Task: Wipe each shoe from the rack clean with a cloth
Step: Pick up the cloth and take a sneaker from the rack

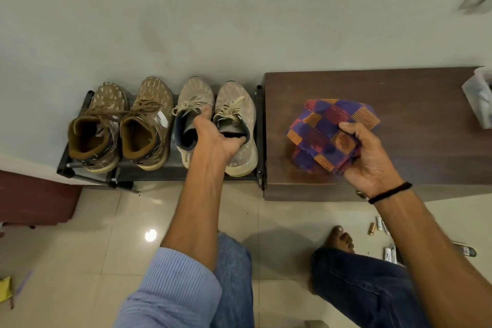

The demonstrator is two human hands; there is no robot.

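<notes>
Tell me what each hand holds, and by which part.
The left hand grips the rightmost grey shoe on the rack by its collar, fingers inside the opening. The right hand holds the bunched checked cloth at its near edge.

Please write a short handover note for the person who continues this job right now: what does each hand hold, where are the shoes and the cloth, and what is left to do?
Left hand: gripping the collar of the rightmost beige sneaker, still on the shoe rack.
Right hand: holding the bunched checkered cloth over the wooden cabinet.
All four shoes sit on the rack: beige pair, brown pair to its left.
Whether any is already wiped cannot be told.
</notes>
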